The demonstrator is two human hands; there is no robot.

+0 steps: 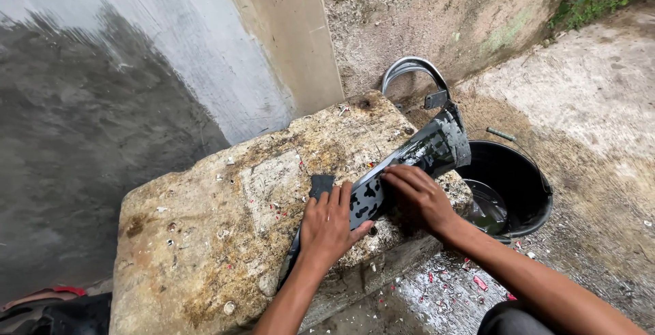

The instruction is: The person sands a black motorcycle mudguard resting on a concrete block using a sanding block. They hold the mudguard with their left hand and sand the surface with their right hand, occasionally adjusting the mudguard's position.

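On the stone block [225, 239], left hand [327, 229] presses a dark pad [321, 185] flat against a black panel [409, 164]; right hand [421, 195] lies spread on the panel; bucket [525, 192] just beside the block.

The left hand [327, 226] covers the black panel's [402, 164] lower stretch and most of the dark sanding pad [321, 185], while the stone block's [225, 239] near edge hides the panel's tip.

A big rough stone block [225, 232] fills the frame's lower centre, speckled with small white and red chips. A long dark, wet panel [402, 168] lies across its right edge, beside a small dark pad [321, 185].
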